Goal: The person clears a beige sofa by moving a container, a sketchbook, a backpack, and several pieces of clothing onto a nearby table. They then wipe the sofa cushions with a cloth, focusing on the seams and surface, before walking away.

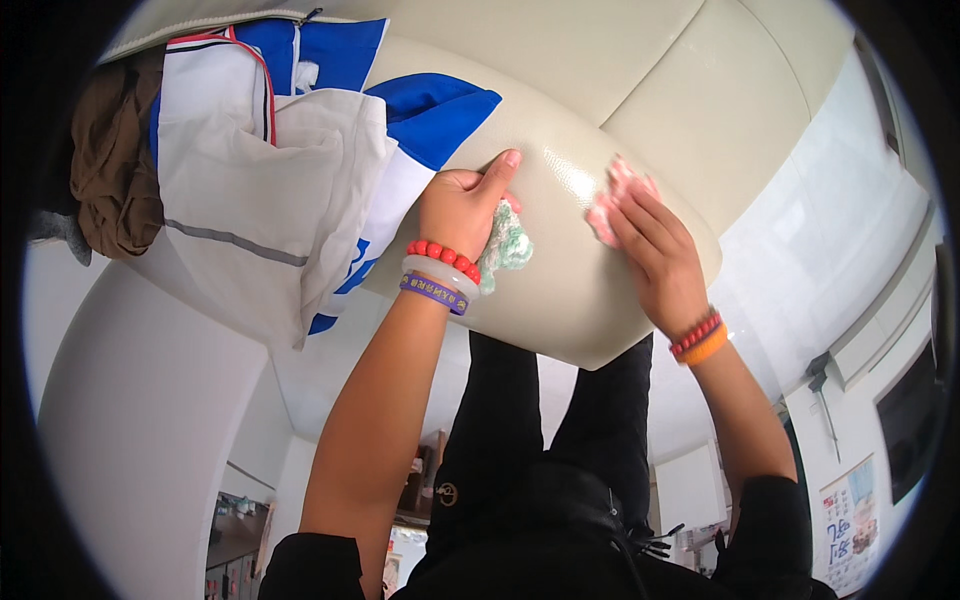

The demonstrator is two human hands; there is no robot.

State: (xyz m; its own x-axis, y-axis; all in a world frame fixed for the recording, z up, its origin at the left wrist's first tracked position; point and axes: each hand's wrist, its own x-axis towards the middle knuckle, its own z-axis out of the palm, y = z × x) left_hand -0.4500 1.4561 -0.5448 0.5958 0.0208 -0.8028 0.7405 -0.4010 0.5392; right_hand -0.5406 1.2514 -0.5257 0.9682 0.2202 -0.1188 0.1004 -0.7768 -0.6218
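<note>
My left hand (466, 210) grips a crumpled pale green and white cloth (510, 244), which hangs below the fingers with the thumb pointing up. Farther right, my right hand (656, 251) presses a pink and white cloth (616, 201) under its fingers, against or just over the cream leather-like seat (555, 300). That cloth looks slightly blurred. A patch of the glossy seat surface shines between the two hands. Beside my left wrist lies a white and blue jacket (262, 172), one blue corner of it reaching close to my left hand.
Brown fabric (116, 165) is bunched at the seat's far left, past the jacket. The cream backrest (540, 45) rises behind the seat. Pale floor (795, 247) shows at the right. A dark screen (907, 420) and a calendar (851, 525) stand at the right edge.
</note>
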